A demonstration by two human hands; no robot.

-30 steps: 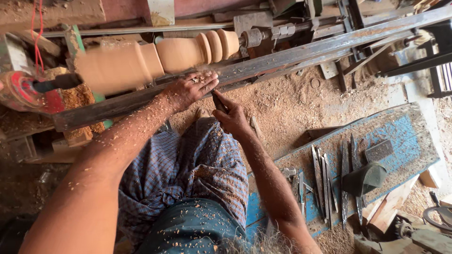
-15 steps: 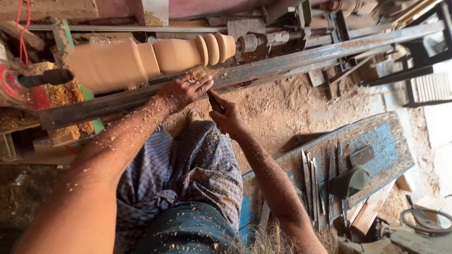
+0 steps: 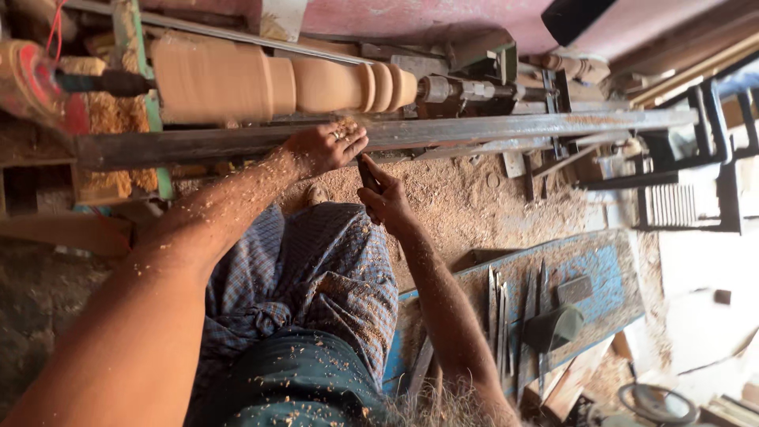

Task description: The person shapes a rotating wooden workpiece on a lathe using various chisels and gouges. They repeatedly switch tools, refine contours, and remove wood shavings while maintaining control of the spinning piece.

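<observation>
Head view, looking down at my two bare hands at a wood lathe. At the upper left of the frame one pale wooden spindle (image 3: pixel 277 83) lies sideways between the lathe's two centres, so it can turn freely; its left part is a plain thick cylinder and toward the centre I count three rounded beads. Just below it one long steel tool rest (image 3: pixel 490 130) runs across the frame, set close alongside the wood to steady a blade. My left hand (image 3: pixel 324 149), dusted with shavings, lies palm down on that rest at upper centre, fingers curled over the bar, pressing the blade against it. Just to its right, and touching it, my right hand (image 3: pixel 386 202) is closed around the dark handle of one chisel (image 3: pixel 367 172), whose tip is hidden under my left fingers, so I cannot tell whether it meets the wood. Sawdust covers the floor between. At lower right one blue plank (image 3: pixel 601 269) holds spare turning tools (image 3: pixel 506 320) laid side by side within reach; about five, though they overlap.
</observation>
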